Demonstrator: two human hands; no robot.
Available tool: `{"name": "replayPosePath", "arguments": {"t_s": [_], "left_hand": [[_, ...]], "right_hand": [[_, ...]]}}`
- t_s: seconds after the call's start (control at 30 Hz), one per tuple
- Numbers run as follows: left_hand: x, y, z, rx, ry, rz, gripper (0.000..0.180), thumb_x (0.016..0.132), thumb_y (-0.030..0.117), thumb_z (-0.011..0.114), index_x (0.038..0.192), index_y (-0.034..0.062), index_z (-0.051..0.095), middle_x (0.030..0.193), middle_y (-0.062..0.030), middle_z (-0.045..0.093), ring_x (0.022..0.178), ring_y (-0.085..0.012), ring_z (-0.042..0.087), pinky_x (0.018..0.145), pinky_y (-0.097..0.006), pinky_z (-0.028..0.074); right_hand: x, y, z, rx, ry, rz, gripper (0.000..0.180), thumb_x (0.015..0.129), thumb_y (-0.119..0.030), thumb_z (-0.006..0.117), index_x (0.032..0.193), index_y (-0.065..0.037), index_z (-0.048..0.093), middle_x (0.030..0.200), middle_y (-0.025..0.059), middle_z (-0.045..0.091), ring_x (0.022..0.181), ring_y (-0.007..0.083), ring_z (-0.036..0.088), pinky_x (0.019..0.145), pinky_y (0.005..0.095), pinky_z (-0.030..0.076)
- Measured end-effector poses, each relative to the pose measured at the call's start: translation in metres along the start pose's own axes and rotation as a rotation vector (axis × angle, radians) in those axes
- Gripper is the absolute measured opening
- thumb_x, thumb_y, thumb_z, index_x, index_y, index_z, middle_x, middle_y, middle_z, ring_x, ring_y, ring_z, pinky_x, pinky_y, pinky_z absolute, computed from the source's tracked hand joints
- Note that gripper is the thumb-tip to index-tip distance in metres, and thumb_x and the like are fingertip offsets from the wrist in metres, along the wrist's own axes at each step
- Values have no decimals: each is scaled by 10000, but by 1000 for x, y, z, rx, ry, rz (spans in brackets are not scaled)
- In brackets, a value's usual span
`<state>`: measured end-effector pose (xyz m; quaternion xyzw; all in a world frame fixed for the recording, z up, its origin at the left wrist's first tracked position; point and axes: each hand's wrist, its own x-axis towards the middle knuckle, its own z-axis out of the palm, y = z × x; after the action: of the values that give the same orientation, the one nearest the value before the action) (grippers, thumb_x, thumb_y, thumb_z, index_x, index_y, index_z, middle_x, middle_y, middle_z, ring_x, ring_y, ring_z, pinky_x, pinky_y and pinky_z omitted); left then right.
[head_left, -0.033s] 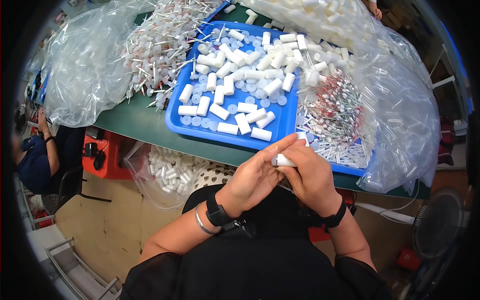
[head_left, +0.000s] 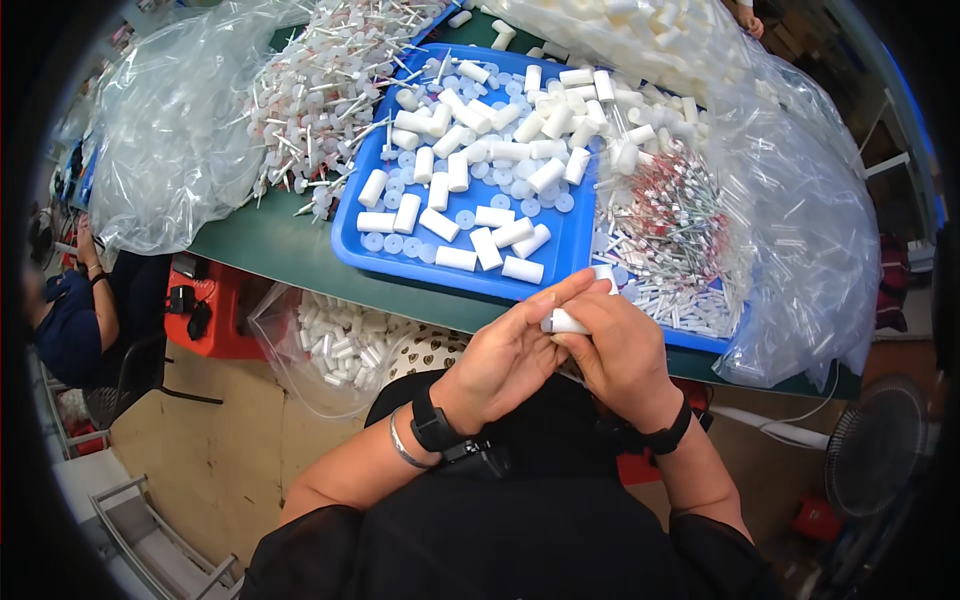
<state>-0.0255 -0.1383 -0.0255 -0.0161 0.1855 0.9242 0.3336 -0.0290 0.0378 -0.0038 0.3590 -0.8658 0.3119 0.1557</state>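
Observation:
My right hand (head_left: 628, 345) is closed around a short white cylinder (head_left: 566, 321), pinched between thumb and fingers. A second white end (head_left: 604, 277) shows beyond its knuckles; whether it belongs to another cylinder I cannot tell. Palm up, my left hand (head_left: 508, 358) lies with its fingers stretched out, their tips touching the right hand beside the cylinder. Just past my hands, a blue tray (head_left: 350, 240) carries many loose white cylinders (head_left: 484, 247) and translucent round discs (head_left: 393, 242). Thin white sticks with red parts (head_left: 675, 215) are heaped at the tray's right.
A pile of sticks with discs (head_left: 325, 90) lies left of the tray on the green table (head_left: 260, 240). Clear plastic bags (head_left: 165, 130) flank both sides. Below sits a bag of white cylinders (head_left: 345, 340). A fan (head_left: 875, 445) stands right; a seated person (head_left: 75, 320) is at left.

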Motion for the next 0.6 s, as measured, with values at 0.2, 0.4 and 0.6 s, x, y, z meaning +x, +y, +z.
{"name": "replayPosePath", "arguments": {"t_s": [0.2,0.4,0.6], "left_hand": [[-2,-13,-6,-321,-85,24,477,1064,185,460,1524,72,407,1636,-96,330,1488,-240,345,1204,-419,328],[2,-1,5,-139,-28,68,533,1086,278,451,1554,45,351,1588,-93,379,1456,-233,373,1192,-402,329],[-6,2,-1,3,25,104,599,1114,428,327,1568,38,305,1632,-132,311,1510,-326,301,1241,-474,272]], "right_hand": [[-3,-1,14,-1,101,-76,363,837,-75,763,1155,-11,601,987,124,652,791,296,650,635,397,515],[-3,-16,34,37,174,103,343,891,-90,736,1186,-4,584,1033,163,642,860,339,662,686,405,537],[0,-14,26,110,37,178,333,928,-84,694,1221,10,567,1058,191,635,900,367,663,726,430,548]]}}
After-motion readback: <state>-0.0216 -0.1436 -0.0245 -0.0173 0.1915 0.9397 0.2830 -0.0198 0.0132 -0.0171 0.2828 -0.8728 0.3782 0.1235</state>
